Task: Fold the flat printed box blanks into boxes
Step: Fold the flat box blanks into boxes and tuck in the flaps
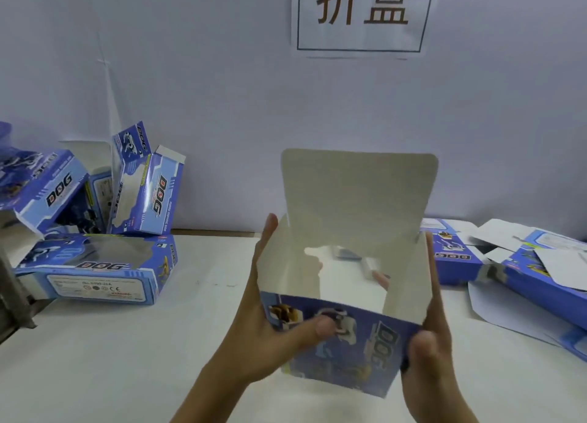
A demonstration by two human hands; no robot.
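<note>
A blue printed "DOG" box [359, 346] is opened into a square tube above the table, its white inside facing me and its top flap [359, 197] standing upright at the far side. My left hand [270, 337] grips the box's left wall, thumb lying across the printed front. My right hand [428, 349] grips the right wall, thumb on the front corner. A clear window in the far wall shows the table behind.
Several folded DOG boxes [95, 270] are piled at the left of the white table [127, 359]. Flat blue blanks [540, 273] lie stacked at the right. A paper sign [362, 12] hangs on the wall behind. A grey metal bracket [12, 292] sits at the far left edge.
</note>
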